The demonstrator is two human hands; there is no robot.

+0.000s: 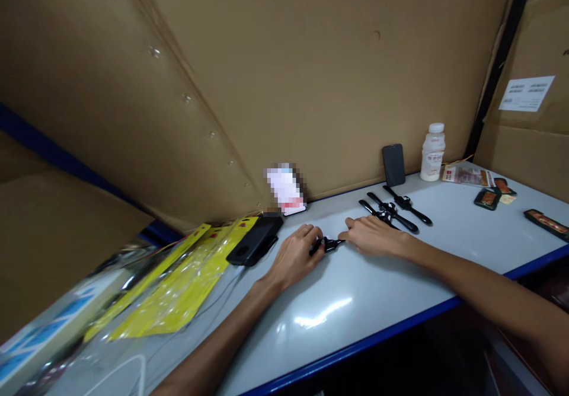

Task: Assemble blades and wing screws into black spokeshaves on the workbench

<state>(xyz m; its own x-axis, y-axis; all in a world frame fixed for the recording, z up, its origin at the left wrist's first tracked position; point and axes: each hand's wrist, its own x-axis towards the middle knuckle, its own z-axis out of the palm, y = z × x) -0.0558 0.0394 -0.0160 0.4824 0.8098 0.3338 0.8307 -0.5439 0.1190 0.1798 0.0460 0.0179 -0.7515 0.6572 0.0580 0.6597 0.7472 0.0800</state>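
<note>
A black spokeshave lies low over the middle of the white table, between my two hands. My left hand is closed around its left end, with the fingers curled over the handle. At the other end, the bent fingers of my right hand pinch the right handle, which they mostly hide. Just beyond my right hand lie several more black spokeshaves, side by side and slanted. The rightmost spokeshave shows whole, and a middle spokeshave lies beside it. My right hand partly covers the nearest one.
Yellow plastic packages and a black device lie to the left. A lit phone and a dark phone lean against the cardboard wall. A white bottle and small snack packs are at the right.
</note>
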